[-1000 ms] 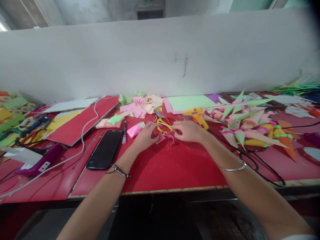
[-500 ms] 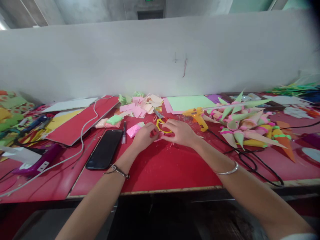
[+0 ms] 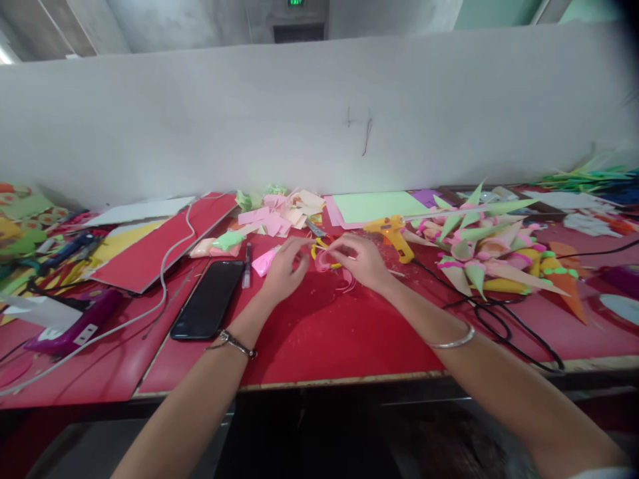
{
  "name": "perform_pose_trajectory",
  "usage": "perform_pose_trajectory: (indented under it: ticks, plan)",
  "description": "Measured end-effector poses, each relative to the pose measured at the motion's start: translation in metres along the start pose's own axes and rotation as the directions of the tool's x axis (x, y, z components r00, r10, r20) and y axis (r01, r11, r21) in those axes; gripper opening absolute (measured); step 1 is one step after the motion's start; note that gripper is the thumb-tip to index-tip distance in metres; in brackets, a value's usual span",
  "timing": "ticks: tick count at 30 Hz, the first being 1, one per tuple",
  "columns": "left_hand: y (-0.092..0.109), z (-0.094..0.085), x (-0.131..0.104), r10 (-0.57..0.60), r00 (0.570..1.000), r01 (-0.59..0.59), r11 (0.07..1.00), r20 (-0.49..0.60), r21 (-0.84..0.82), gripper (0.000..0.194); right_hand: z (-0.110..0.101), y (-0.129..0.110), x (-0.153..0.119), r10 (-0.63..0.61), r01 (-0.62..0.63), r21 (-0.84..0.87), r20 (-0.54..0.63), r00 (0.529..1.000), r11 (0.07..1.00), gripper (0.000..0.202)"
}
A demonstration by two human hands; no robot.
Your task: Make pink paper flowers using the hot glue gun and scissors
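My right hand (image 3: pixel 360 261) is closed in a pinch on a small pink curled piece (image 3: pixel 323 260) with thin strips hanging from it. I cannot make out its material. Just to the left, my left hand (image 3: pixel 288 269) has its thumb and fingers apart and nothing visible in them. Yellow-handled scissors (image 3: pixel 315 230) lie behind the hands, their handles partly hidden by the right hand and the pink piece. Beside the left hand rests a bright pink packet (image 3: pixel 263 263).
A black phone (image 3: pixel 207 299) and a pen (image 3: pixel 246 266) lie left. Paper scraps (image 3: pixel 279 214) sit at the back. To the right are a yellow glue gun (image 3: pixel 394 234) with a black cord (image 3: pixel 492 313) and a pile of paper cones (image 3: pixel 479 249). A white cable (image 3: pixel 164 266) crosses the left side.
My left hand has drawn slightly left, away from the pink piece, and its fingers have parted. The pink piece now shows more fully in my right hand.
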State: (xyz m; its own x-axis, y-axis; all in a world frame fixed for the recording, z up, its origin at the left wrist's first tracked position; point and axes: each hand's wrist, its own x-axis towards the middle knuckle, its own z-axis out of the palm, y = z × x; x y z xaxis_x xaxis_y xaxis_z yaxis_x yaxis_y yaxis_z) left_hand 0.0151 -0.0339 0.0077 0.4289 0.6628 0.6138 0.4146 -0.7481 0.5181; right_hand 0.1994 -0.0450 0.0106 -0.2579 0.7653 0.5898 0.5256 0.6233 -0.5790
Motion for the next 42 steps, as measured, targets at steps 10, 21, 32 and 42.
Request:
perform_pose_trajectory:
  ticks: [10, 21, 32, 42]
  plan:
    - [0.009, -0.001, -0.002, 0.050, 0.991, -0.049, 0.999, 0.122, -0.012, 0.038, 0.007, 0.003, -0.001, 0.283, -0.261, 0.458, 0.022, 0.959, 0.850, 0.010]
    - [0.006, 0.001, -0.003, 0.018, 0.999, -0.019, 0.999, 0.036, 0.038, 0.038, 0.011, 0.000, 0.000, 0.400, -0.311, 0.570, -0.033, 0.916, 0.760, 0.013]
    - [0.006, 0.001, -0.003, 0.085, 0.994, -0.092, 0.992, 0.074, 0.092, 0.016, 0.011, -0.003, 0.001, 0.451, -0.343, 0.582, -0.045, 0.891, 0.737, 0.009]
    - [0.005, 0.003, -0.003, 0.272, 0.962, -0.253, 0.915, -0.015, 0.314, 0.016, 0.012, -0.003, 0.000, 0.393, -0.291, 0.434, -0.167, 0.904, 0.853, 0.008]
